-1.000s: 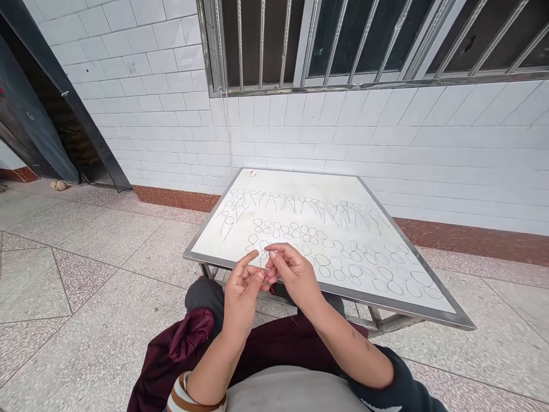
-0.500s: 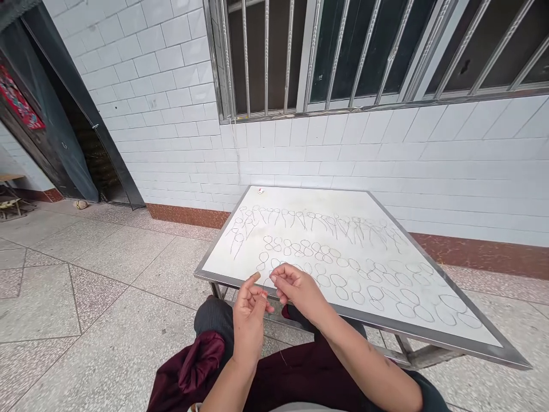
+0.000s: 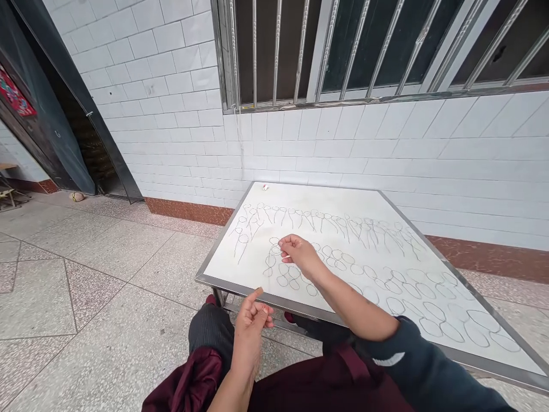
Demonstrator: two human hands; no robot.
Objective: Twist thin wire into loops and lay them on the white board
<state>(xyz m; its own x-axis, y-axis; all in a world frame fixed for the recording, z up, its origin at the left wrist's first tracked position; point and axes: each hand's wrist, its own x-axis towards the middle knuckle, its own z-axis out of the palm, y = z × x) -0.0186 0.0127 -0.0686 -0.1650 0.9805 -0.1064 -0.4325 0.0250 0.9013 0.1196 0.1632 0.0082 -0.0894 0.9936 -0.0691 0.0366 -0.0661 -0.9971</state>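
My right hand (image 3: 300,254) reaches over the white table top (image 3: 386,206), fingertips pinched on a thin dark thread loop (image 3: 274,245) at the left end of the middle row. Rows of similar loops (image 3: 386,286) lie across the table, and a far row of loops with tails (image 3: 321,220) runs behind them. My left hand (image 3: 253,317) hovers below the table's near edge, over my lap. Its thumb presses against curled fingers and its index finger points out. Nothing is visible in it.
The table has a metal rim (image 3: 214,280) and stands against a white tiled wall under a barred window (image 3: 343,51). A small red-and-white object (image 3: 265,187) lies at its far left corner. Dark red cloth (image 3: 193,383) covers my lap. An open dark doorway (image 3: 81,154) is at the left.
My hands were together at the table's near edge. The right hand has moved forward onto the table with the loop, and the left has dropped back toward my lap. The view shifted slightly.
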